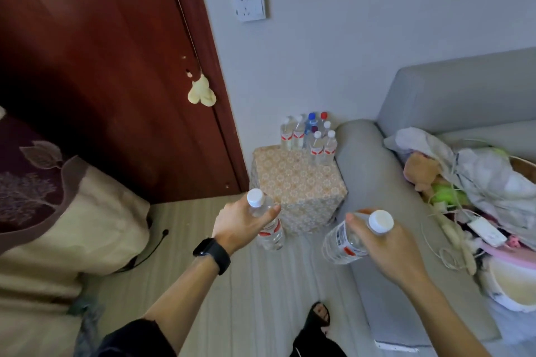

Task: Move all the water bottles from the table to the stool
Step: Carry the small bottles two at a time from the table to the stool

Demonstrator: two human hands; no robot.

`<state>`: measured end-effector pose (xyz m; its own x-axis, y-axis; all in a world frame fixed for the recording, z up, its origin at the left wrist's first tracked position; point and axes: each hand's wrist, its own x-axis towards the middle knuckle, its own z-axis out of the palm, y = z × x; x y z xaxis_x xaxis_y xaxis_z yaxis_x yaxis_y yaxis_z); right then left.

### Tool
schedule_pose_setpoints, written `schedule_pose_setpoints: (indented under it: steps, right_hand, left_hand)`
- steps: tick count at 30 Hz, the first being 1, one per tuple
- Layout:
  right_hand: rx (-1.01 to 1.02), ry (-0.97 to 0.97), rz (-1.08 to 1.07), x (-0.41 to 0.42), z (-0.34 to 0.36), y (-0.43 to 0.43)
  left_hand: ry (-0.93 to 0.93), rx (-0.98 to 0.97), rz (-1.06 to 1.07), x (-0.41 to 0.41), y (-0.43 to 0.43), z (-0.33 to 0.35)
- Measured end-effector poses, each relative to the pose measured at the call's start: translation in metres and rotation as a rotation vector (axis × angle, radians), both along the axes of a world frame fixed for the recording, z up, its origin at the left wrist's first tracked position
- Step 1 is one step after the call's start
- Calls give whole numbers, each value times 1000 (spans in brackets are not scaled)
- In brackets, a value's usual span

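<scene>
Gripping a clear water bottle [271,236] at the shoulder, just under its white cap [255,197], with the left hand [239,223], fingers curled round it; held upright at about 7 o'clock of the patterned stool [298,191]. Already parked at the stool top's 1 o'clock corner: a tight cluster of bottles [309,139]. Holding a second bottle [343,240] in the right hand [388,249], fingers wrapped round its upper part, tilted with the cap toward 2 o'clock, at 5 o'clock of the stool and near the sofa arm [365,159]. Probably full, so fairly heavy; thin, smooth plastic, likely to dent or slip under a squeeze. Best taken at the stiffer neck or shoulder and set down base first.
</scene>
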<state>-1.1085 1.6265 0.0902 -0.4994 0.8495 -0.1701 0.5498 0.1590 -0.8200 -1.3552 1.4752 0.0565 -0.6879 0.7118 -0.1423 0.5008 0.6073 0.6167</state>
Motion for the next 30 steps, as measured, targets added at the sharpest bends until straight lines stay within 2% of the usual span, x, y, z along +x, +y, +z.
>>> schedule_pose_setpoints:
  steps: [3, 8, 12, 16, 22, 27, 30]
  right_hand:
    - [-23, -32, 48, -26, -16, 47]
    - [-72, -126, 115, -80, -44, 106]
    - [-147, -173, 119, -123, -71, 143]
    - [-222, -233, 209, -171, -103, 178]
    - [-376, -420, 342, -252, -157, 233]
    - [-445, -631, 377, -301, -202, 265]
    - [-456, -643, 393, -324, -225, 282]
  left_hand:
    - [-82, -23, 47, -18, 40, -13]
    - [-353, -38, 122, -50, 86, -42]
    - [-478, -72, 218, -83, 116, -84]
    - [-590, -115, 264, -123, 150, -129]
    - [-706, -197, 238, -185, 214, -165]
    - [-722, -320, 201, -216, 261, -194]
    - [-737, -320, 237, -220, 284, -213]
